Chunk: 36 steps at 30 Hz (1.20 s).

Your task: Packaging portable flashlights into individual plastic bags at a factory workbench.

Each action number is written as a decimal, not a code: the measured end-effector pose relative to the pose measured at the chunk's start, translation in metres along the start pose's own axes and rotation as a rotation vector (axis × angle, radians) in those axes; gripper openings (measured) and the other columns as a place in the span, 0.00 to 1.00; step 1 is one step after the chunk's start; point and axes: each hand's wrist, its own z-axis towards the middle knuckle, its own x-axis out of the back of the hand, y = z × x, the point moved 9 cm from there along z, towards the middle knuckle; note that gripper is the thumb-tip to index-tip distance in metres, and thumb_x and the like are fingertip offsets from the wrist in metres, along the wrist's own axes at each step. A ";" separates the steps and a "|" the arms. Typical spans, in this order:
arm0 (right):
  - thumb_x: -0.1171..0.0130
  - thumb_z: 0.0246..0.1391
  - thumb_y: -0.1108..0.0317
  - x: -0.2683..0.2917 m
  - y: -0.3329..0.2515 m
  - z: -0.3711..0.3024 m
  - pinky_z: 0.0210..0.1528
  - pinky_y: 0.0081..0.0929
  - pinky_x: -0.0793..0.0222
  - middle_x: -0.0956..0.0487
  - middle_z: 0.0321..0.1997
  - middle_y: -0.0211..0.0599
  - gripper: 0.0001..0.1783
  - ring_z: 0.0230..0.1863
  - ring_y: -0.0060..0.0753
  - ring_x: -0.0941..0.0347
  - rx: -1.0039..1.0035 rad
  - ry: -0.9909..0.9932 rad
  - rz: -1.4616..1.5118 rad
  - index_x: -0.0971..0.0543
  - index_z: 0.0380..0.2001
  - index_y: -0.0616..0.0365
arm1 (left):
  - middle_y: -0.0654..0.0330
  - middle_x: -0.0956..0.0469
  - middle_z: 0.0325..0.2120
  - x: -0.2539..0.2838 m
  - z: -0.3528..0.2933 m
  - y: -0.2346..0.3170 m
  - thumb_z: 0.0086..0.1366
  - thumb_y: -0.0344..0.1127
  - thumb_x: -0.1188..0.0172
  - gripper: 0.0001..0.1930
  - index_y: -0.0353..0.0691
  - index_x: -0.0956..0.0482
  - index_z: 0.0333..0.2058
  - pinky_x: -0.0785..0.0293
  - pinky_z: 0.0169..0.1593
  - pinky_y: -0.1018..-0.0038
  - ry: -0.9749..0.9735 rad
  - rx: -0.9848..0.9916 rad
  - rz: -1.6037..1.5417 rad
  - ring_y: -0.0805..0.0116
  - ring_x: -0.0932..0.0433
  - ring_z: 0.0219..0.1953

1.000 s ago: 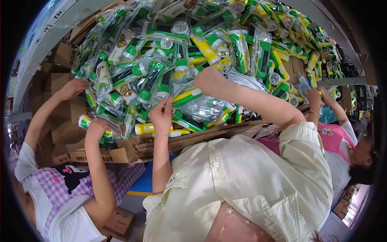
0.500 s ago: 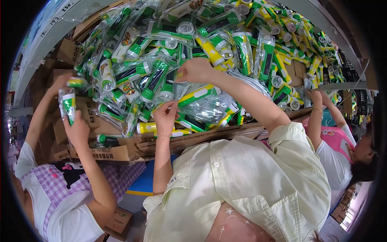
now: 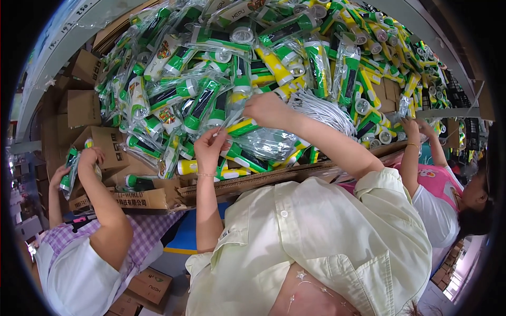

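Green-and-yellow flashlight [image 3: 242,128] is seen on the pile between both hands, long axis slanted up-right; lamp end can't be told. Left hand [image 3: 212,149] held upright, thumb and fingertips together; anything pinched can't be confirmed. Right hand [image 3: 268,110] extended leftward, fingers curled, partly hidden; grip can't be told.

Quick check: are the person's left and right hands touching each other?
Apart. The head view shows a plain gap between the left hand and the right hand, with part of a green-and-yellow flashlight visible in it.
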 end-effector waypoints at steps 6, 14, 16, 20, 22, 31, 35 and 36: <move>0.39 0.40 0.59 0.017 -0.017 0.027 0.31 0.28 0.32 0.26 0.28 0.25 0.08 0.34 0.32 0.28 -0.051 0.160 0.168 0.20 0.26 0.49 | 0.58 0.20 0.25 0.015 0.002 -0.019 0.60 0.26 0.43 0.09 0.29 0.22 0.39 0.26 0.27 0.82 0.018 0.008 -0.088 0.73 0.22 0.23; 0.38 0.39 0.61 0.010 -0.056 0.041 0.53 0.40 0.45 0.29 0.27 0.23 0.07 0.38 0.27 0.31 0.100 0.263 0.160 0.25 0.22 0.46 | 0.60 0.22 0.22 0.025 -0.008 0.000 0.59 0.23 0.45 0.04 0.31 0.22 0.31 0.29 0.26 0.83 0.122 -0.116 0.073 0.77 0.24 0.22; 0.38 0.41 0.62 0.029 -0.062 0.040 0.54 0.40 0.46 0.30 0.28 0.24 0.07 0.38 0.28 0.31 0.135 0.261 0.153 0.26 0.24 0.48 | 0.64 0.24 0.21 0.025 -0.014 0.020 0.59 0.24 0.43 0.02 0.32 0.23 0.29 0.32 0.27 0.84 0.137 -0.189 0.147 0.79 0.28 0.22; 0.40 0.44 0.65 0.060 -0.029 0.023 0.54 0.41 0.46 0.29 0.30 0.26 0.09 0.40 0.30 0.31 0.110 0.208 0.093 0.30 0.27 0.50 | 0.69 0.27 0.22 0.057 -0.022 0.070 0.57 0.26 0.41 0.01 0.36 0.24 0.28 0.36 0.28 0.85 0.282 -0.349 0.140 0.83 0.32 0.24; 0.41 0.45 0.65 0.067 0.003 0.003 0.54 0.42 0.46 0.29 0.31 0.26 0.09 0.41 0.30 0.31 0.019 0.256 0.070 0.30 0.28 0.50 | 0.69 0.28 0.21 0.084 -0.028 0.112 0.56 0.25 0.42 0.01 0.37 0.25 0.27 0.38 0.27 0.85 0.417 -0.398 0.057 0.82 0.33 0.23; 0.39 0.45 0.68 0.112 0.055 -0.033 0.52 0.38 0.39 0.25 0.42 0.33 0.11 0.47 0.37 0.31 -0.356 0.696 0.336 0.28 0.32 0.52 | 0.63 0.25 0.25 0.220 0.037 0.216 0.59 0.27 0.44 0.03 0.36 0.25 0.33 0.30 0.28 0.83 0.608 -0.657 0.143 0.77 0.28 0.25; 0.35 0.41 0.66 0.147 0.145 -0.176 0.55 0.38 0.40 0.28 0.50 0.44 0.25 0.54 0.49 0.35 -1.035 0.926 -0.112 0.29 0.45 0.60 | 0.55 0.25 0.41 0.295 0.063 0.244 0.62 0.31 0.44 0.13 0.31 0.27 0.44 0.23 0.36 0.76 0.916 -0.541 0.335 0.67 0.24 0.38; 0.34 0.41 0.57 0.147 0.161 -0.206 0.58 0.39 0.42 0.32 0.53 0.50 0.35 0.56 0.51 0.37 -1.195 0.924 -0.145 0.33 0.50 0.62 | 0.54 0.26 0.42 0.280 0.057 0.261 0.62 0.30 0.44 0.14 0.31 0.28 0.45 0.24 0.38 0.74 1.086 -0.677 0.671 0.66 0.24 0.38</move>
